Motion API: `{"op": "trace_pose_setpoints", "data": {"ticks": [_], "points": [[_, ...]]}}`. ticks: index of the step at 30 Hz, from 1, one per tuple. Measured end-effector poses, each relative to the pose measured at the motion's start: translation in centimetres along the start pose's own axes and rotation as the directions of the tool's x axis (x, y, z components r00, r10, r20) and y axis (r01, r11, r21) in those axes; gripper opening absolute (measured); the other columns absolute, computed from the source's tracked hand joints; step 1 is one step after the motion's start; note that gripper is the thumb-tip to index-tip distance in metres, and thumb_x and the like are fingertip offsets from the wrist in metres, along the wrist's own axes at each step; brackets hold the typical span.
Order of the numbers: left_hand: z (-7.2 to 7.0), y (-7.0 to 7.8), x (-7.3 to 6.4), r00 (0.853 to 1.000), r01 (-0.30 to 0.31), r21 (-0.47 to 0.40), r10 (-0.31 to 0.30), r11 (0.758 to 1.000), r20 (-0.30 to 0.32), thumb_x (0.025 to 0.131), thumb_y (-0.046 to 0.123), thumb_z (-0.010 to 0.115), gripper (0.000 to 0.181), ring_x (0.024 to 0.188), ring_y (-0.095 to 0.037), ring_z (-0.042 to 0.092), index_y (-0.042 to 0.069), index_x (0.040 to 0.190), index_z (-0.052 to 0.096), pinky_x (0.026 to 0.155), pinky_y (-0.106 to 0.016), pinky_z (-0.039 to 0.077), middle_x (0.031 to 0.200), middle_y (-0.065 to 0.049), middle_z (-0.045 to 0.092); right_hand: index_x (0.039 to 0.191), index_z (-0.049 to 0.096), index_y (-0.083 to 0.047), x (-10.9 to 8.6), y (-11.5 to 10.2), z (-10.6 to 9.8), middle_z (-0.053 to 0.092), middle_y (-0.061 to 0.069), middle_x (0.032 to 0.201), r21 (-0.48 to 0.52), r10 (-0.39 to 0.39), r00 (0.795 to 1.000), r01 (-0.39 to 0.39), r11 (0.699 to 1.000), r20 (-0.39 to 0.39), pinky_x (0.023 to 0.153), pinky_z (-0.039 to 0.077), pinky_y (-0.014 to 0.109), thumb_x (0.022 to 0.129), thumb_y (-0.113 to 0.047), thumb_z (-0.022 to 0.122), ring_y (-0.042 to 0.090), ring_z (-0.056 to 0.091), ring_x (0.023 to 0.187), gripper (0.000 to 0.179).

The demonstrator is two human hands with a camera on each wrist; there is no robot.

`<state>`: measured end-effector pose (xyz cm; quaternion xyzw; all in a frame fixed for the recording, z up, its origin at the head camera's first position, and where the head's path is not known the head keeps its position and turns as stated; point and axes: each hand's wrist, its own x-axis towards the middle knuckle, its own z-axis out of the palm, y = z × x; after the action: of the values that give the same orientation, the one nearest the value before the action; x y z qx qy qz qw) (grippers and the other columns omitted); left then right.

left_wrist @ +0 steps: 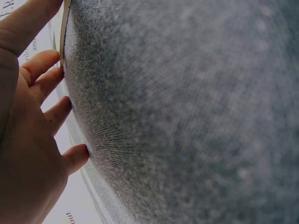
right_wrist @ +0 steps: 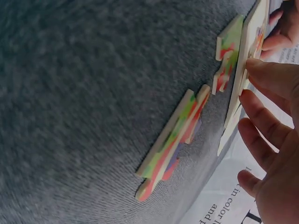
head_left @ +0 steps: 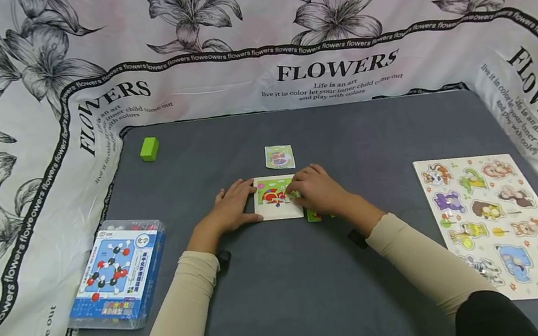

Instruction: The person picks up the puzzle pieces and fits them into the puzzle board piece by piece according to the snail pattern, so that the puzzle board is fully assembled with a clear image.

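A small square puzzle board with a green and red picture lies mid-table. My left hand touches its left edge, thumb at the lower corner and fingers spread toward the upper one; in the left wrist view those fingers are nearly straight. Over the right side of the board, my right hand pinches a thin puzzle piece between thumb and index finger at the board's edge. Loose green and red puzzle pieces lie beside the board, mostly hidden under the right hand in the head view.
Just beyond the board lies a small picture card. A green block sits at the back left, a boxed molecule model set at the left. On the right is a large animal puzzle board. A flower-print cloth borders the grey tabletop.
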<state>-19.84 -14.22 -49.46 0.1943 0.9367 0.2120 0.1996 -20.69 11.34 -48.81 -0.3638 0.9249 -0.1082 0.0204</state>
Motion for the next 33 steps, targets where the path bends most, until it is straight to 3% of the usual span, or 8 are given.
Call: {"op": "trace_pose_setpoints", "data": {"ticks": [6,17,24,33], "points": [[-0.2,0.2,0.0,1.0,0.0,-0.002,0.0,1.0,-0.003,0.086,0.043,0.073,0.073,0.15,-0.027,0.011,0.012,0.145,0.042,0.115,-0.062,0.009,0.162,-0.004,0.02,0.108,0.074,-0.014,0.0,-0.3,-0.1,0.067,0.006,0.11,-0.014,0.008,0.999,-0.008,1.0,-0.036,0.106,0.031,0.056,0.087,-0.017,0.073,0.03,0.054,0.111,0.021],[-0.4,-0.1,-0.1,0.999,-0.021,-0.029,0.022,0.999,0.032,0.089,0.037,0.071,0.07,0.15,-0.029,0.008,0.012,0.146,0.041,0.115,-0.062,0.006,0.162,-0.005,0.018,0.109,0.073,-0.014,0.1,-0.6,0.2,0.066,0.006,0.113,0.009,0.063,0.998,-0.063,0.998,0.011,0.108,0.028,0.056,0.09,-0.017,0.069,0.031,0.053,0.114,0.02],[-0.5,0.1,-0.2,0.998,-0.01,-0.045,0.013,0.999,0.063,0.089,0.035,0.07,0.071,0.151,-0.028,0.006,0.012,0.147,0.038,0.115,-0.062,0.004,0.163,-0.005,0.016,0.113,0.072,-0.013,-0.4,-0.4,0.3,0.065,0.006,0.113,0.005,0.019,1.0,-0.019,1.0,0.0,0.106,0.032,0.056,0.09,-0.017,0.068,0.03,0.055,0.111,0.024],[-0.6,0.1,-0.1,0.998,0.001,-0.054,0.002,0.999,0.057,0.088,0.034,0.072,0.071,0.151,-0.027,0.005,0.013,0.147,0.039,0.115,-0.061,0.004,0.163,-0.003,0.016,0.113,0.071,-0.011,-2.1,0.6,-0.7,0.067,0.005,0.11,0.046,-0.003,0.999,0.004,0.999,-0.035,0.103,0.035,0.053,0.089,-0.02,0.071,0.027,0.057,0.112,0.026]]}}
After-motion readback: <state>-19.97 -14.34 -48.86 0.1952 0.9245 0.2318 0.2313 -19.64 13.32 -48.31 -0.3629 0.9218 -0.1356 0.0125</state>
